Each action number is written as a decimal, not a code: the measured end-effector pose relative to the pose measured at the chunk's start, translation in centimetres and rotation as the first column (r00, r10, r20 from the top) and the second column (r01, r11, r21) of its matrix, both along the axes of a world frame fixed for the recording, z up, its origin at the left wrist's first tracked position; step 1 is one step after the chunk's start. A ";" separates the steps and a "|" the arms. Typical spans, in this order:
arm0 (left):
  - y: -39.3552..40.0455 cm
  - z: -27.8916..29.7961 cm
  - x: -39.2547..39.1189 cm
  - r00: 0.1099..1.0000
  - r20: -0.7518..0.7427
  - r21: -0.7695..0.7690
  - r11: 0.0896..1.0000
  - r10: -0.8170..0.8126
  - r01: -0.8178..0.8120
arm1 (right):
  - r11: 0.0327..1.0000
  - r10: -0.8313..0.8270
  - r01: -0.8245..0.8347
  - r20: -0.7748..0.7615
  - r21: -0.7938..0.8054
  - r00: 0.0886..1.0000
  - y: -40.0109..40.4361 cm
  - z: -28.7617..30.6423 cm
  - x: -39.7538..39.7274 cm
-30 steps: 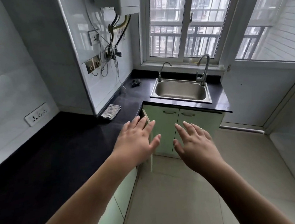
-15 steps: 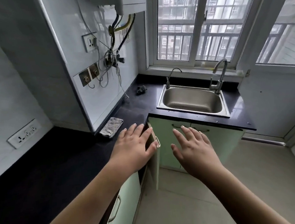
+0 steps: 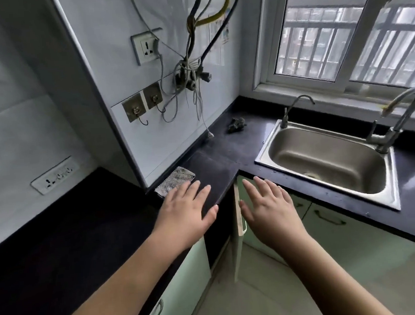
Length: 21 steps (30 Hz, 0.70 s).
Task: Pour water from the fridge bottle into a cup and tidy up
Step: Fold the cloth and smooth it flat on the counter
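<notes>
Both hands are stretched out in front of the person, palms down, over the inner corner of an L-shaped black bench (image 3: pixel 59 243). The left hand (image 3: pixel 186 212) hovers above the bench edge with its fingers straight and slightly spread; its grip is wide open and has hold of nothing. Its fingertips (image 3: pixel 195 184) lie just beside a folded grey cloth (image 3: pixel 176 181) that rests on the bench against the white wall panel. The right hand (image 3: pixel 267 207) is likewise flat and spread, grip open and empty, held in front of the pale green cabinets below the sink. Between the two hands a narrow cabinet door (image 3: pixel 238 229) stands ajar, seen edge-on, with dark space behind it; whether the right thumb touches the door edge is hard to tell from this angle.

Neither the fridge bottle nor the cup shows anywhere in the view.

A steel sink (image 3: pixel 326 163) is set in the bench to the right, under a barred window (image 3: pixel 341 35), with a thin curved tap (image 3: pixel 294 108) at its back left corner and a larger tap (image 3: pixel 397 122) at its right. A small dark crumpled lump (image 3: pixel 236 124) lies on the bench behind the sink's left side. On the wall sit a socket (image 3: pixel 146 47), tangled cables (image 3: pixel 190 79) and two brass hooks (image 3: pixel 142 105). A long socket strip (image 3: pixel 55 174) is on the left wall.
</notes>
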<state>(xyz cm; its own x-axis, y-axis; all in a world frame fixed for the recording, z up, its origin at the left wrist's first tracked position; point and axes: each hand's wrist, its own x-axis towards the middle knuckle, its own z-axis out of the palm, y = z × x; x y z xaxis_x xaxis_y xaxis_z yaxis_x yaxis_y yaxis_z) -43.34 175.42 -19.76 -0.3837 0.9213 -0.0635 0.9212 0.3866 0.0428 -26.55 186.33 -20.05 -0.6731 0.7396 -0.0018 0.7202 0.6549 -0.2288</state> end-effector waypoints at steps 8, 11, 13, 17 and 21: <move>1.2 -2.8 -5.2 0.996 -0.003 -0.026 0.995 0.093 -0.093 | 0.991 0.136 -0.136 0.005 -0.007 0.991 3.2 -2.8 -7.9; 1.5 -4.9 -8.1 0.992 0.005 -0.053 0.991 0.124 -0.124 | 0.984 0.181 -0.181 0.026 -0.010 0.983 3.7 -4.4 -11.5; 1.9 -6.3 -9.8 0.992 0.025 -0.070 0.990 0.126 -0.124 | 0.979 0.199 -0.198 0.035 -0.040 0.979 3.8 -5.4 -13.6; 2.9 -9.3 -12.4 0.990 0.052 -0.085 0.988 0.130 -0.126 | 0.973 0.230 -0.227 0.075 -0.051 0.970 4.5 -7.3 -16.5; 3.6 -12.2 -14.9 0.981 0.103 -0.124 0.981 0.162 -0.149 | 0.972 0.232 -0.225 0.106 -0.070 0.967 5.4 -9.1 -18.3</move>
<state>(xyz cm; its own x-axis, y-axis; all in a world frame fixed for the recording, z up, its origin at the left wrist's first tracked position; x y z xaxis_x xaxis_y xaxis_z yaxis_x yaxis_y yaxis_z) -58.26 179.07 -31.96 -0.5064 0.8346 -0.2169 0.8411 0.5335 0.0893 -44.88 191.76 -29.11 -0.8171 0.5627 -0.1253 0.5764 0.7932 -0.1964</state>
